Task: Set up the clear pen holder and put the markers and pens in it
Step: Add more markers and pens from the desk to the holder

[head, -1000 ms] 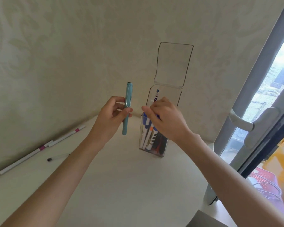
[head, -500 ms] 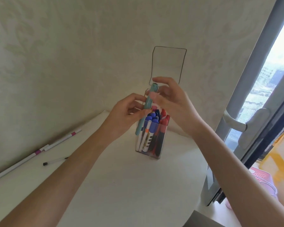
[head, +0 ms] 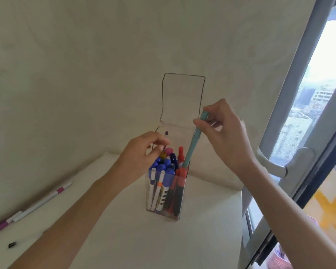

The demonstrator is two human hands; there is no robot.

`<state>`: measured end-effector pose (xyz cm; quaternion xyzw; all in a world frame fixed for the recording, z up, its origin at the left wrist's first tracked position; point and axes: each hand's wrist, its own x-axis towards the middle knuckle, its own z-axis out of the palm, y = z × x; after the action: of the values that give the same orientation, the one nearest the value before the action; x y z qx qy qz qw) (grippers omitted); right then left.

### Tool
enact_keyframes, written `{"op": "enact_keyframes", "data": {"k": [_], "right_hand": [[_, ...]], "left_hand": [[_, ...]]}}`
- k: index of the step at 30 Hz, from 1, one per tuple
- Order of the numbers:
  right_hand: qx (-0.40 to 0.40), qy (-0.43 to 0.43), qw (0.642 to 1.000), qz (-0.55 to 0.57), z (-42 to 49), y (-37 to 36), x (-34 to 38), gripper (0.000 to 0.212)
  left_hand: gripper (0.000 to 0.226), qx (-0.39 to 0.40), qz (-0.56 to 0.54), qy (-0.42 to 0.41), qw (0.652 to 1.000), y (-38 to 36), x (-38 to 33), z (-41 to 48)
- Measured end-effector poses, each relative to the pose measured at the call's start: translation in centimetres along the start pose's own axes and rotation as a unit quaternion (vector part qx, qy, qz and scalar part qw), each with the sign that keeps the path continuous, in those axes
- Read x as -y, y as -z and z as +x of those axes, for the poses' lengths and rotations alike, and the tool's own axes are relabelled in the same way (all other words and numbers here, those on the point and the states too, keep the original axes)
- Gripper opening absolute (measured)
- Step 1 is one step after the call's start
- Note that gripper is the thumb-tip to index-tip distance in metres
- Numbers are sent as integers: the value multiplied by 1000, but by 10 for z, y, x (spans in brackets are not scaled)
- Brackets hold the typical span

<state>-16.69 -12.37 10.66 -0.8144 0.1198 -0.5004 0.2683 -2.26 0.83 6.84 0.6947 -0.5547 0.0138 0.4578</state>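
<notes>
Pen holder [head: 164,193] clear, upright (crammed) | right hand [head: 224,131] pinching teal pen [head: 192,148] | left hand [head: 144,152] fingering caps, grip unclear

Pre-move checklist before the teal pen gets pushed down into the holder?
1. Right hand grips teal pen near its top: ok.
2. Pen's lower end inside the clear holder, at its right side: ok.
3. Holder upright on the desk: ok.
4. Left hand at the packed markers, not on the holder: holder unbraced, not ok.
5. Free depth under the pen: cannot tell.
6. White pens at the wall remain outside: not ok.
</notes>
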Motion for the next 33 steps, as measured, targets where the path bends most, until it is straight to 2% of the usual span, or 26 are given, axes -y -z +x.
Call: {"op": "enact_keyframes", "data": {"k": [4,7,9,13,16,18,22,26,27,29,31,33], "right_hand": [[7,21,999,-28,4,-9,0,20],[101,5,990,-100,-2,-19,-2,20],[136,-3,981,-137,-7,-25,-4,20],[126,26,967,-221,-9,-20,-9,20],[164,34,955,-247,-10,-14,-13,19],[182,70,941,-277,-11,-12,-14,16],[223,113,908,-336,-5,-9,-10,34],[268,145,881,-362,4,-8,-5,38],[281,132,883,-353,6,-7,-4,38],[272,90,908,-306,6,-5,-6,36],[227,58,939,-250,1,-6,-9,32],[181,63,950,-247,-6,-10,-14,26]], "left_hand": [[19,9,70,-8,997,-4,1,12],[18,12,109,-51,993,-6,3,12],[17,7,97,-55,994,-5,5,11],[18,2,81,-37,996,-4,6,7],[17,27,88,-58,994,-3,-2,10],[18,48,92,-64,993,-4,-10,15],[21,46,53,-24,997,-8,-17,23],[21,57,33,10,998,-14,-11,22],[22,64,43,9,997,-17,-11,22],[26,88,71,1,994,-21,-11,24],[29,107,89,-5,990,-25,-12,27],[26,102,109,-11,989,-28,-11,30]]}}
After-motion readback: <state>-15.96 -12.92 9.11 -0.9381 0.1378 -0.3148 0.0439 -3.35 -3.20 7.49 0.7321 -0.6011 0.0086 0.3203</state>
